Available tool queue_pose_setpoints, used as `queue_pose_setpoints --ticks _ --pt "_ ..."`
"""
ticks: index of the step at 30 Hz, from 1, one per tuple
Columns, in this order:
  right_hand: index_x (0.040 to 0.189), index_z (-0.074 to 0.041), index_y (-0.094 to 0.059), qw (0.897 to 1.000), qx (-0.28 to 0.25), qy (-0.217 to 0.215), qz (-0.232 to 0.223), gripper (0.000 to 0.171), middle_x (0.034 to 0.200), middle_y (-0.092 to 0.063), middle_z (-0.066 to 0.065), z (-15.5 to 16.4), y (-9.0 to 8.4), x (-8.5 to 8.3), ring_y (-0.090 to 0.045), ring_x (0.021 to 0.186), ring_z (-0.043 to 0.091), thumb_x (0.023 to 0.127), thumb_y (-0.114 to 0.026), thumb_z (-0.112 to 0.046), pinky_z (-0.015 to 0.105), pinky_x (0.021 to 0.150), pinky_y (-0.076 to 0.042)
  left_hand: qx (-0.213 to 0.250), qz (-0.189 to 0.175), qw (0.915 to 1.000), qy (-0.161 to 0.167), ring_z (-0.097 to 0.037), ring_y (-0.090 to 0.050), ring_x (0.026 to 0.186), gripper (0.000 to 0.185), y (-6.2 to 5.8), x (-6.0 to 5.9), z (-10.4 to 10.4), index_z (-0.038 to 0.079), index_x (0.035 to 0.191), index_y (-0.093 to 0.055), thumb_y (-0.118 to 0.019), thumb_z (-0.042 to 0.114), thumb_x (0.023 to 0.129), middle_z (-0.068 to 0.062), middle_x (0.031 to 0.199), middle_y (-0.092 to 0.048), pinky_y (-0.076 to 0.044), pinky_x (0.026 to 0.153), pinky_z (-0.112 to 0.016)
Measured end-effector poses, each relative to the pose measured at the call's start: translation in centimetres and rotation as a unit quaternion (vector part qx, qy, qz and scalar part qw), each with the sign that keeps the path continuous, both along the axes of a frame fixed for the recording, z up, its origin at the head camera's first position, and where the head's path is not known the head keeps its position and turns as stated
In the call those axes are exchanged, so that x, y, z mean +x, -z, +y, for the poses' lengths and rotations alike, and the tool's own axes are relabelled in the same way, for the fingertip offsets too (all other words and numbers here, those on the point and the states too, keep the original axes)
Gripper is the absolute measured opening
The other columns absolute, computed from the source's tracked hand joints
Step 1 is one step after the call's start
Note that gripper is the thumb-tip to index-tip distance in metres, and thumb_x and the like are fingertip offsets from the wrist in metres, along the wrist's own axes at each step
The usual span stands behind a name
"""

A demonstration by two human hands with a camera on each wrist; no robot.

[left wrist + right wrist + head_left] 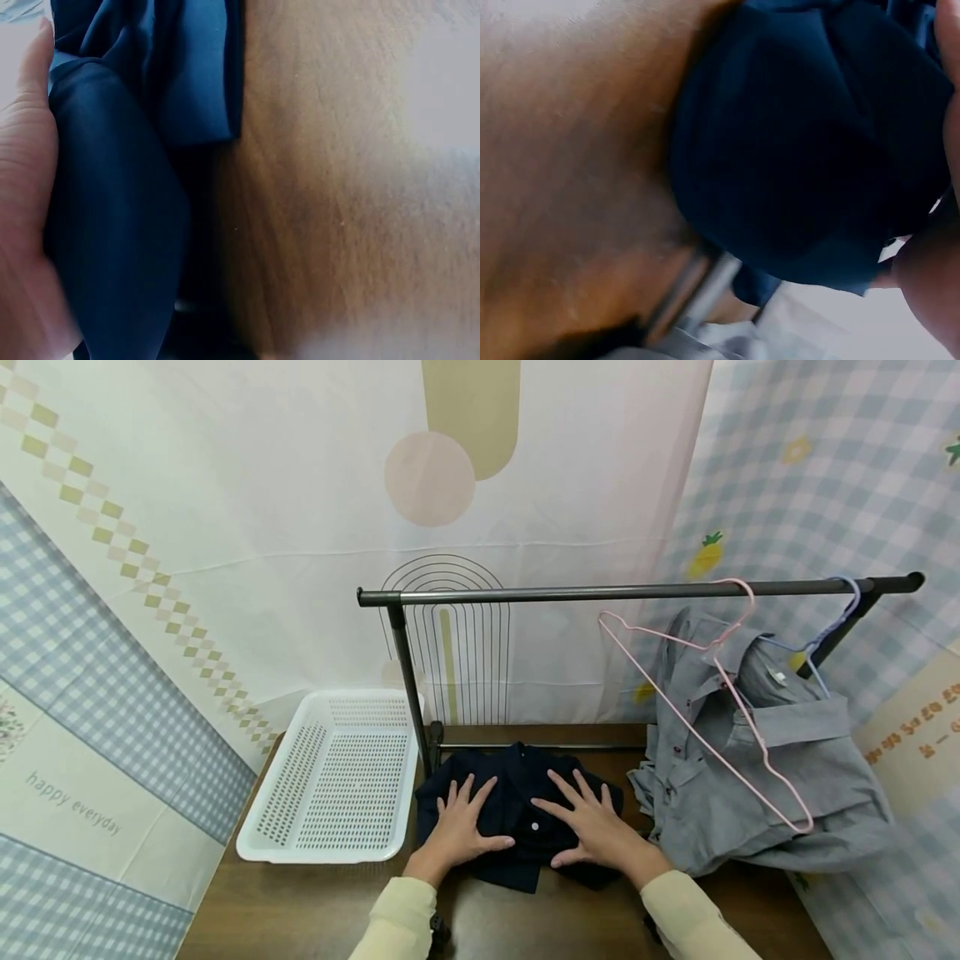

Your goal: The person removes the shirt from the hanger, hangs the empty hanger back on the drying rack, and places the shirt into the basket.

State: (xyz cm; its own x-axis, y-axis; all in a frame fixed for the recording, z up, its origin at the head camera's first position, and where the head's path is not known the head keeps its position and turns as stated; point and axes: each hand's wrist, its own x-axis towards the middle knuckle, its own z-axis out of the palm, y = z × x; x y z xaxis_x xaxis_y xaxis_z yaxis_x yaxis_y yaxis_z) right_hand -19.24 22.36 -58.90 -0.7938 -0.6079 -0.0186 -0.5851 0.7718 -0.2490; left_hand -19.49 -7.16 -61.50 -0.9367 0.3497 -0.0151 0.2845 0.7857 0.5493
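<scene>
Under two spread hands, on the brown table (315,914): a dark navy garment (513,793).
Through my remote view I judge it light, soft and floppy, hardly fragile, best pinched at both outer edges together so it won't bunch. The left hand (459,833) and right hand (596,828) lie splayed on it, fingers extended, gripping nothing. Beside it sits a white basket (341,793); a pink hanger (705,648) and gray shirt (817,777) hang from the rack (555,594).

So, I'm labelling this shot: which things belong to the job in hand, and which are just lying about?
Seemingly in use:
navy garment
left hand on it
right hand on it

Seemingly just around:
white basket
clothes rack
pink hanger
blue hanger
gray shirt
</scene>
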Motion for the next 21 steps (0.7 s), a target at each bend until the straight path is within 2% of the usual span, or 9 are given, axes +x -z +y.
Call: queue_pose_setpoints --ticks 7,15,21 --pt "0.159 -0.044 -0.037 0.999 -0.017 0.019 -0.03 0.098 0.175 -0.006 0.012 0.0 1.9 -0.9 -0.018 0.148 0.064 0.074 -0.078 -0.07 0.093 0.097 -0.019 0.003 -0.015 0.9999 0.005 -0.062 -0.011 0.151 0.12 0.6 -0.1 0.3 0.032 0.165 -0.024 -0.082 0.074 0.069 -0.023 0.17 -0.017 -0.016 0.11 -0.085" --pt "0.158 -0.045 -0.038 0.997 -0.027 0.036 -0.07 0.096 0.174 -0.01 0.014 -0.4 3.6 -1.5 -0.027 0.145 0.065 0.074 -0.074 -0.075 0.092 0.099 -0.019 -0.01 -0.022 0.9997 0.007 -0.063 -0.012 0.151 0.125 1.2 -0.3 0.5 0.03 0.165 -0.026 -0.088 0.07 0.064 -0.024 0.17 -0.017 -0.017 0.111 -0.084" --pt "0.158 -0.048 -0.035 0.996 -0.008 0.051 -0.077 0.098 0.174 -0.012 0.013 -0.6 4.6 -1.4 -0.027 0.146 0.064 0.072 -0.071 -0.079 0.09 0.101 -0.021 -0.059 -0.015 0.9981 0.012 -0.062 -0.013 0.151 0.128 1.8 -0.1 0.9 0.026 0.165 -0.027 -0.087 0.073 0.063 -0.024 0.17 -0.017 -0.022 0.112 -0.082"
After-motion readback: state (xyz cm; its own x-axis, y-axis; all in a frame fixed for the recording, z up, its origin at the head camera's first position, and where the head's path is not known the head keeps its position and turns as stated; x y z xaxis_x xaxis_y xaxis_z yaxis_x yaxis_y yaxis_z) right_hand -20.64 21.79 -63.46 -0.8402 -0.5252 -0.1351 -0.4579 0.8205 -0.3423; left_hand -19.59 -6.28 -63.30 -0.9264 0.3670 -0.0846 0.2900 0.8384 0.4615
